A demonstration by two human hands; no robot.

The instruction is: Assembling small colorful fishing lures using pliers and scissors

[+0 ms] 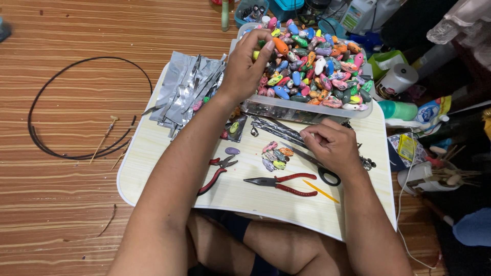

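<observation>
Two red-handled pliers [280, 183], one scissors [319, 168] (black-handled) — two hands [245, 66].

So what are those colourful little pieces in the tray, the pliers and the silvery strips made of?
The colourful pieces look like glossy painted plastic or resin; highlights glint on them. The needle-nose pliers have dark metal jaws and red, probably rubbery, grips. The silvery strips look like creased foil or metallised film. The tray seems clear plastic.

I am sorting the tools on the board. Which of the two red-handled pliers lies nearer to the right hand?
The long-nose pliers, lying flat just below the right hand. The other pair lies further left, under the left forearm, near a purple bead.
</observation>
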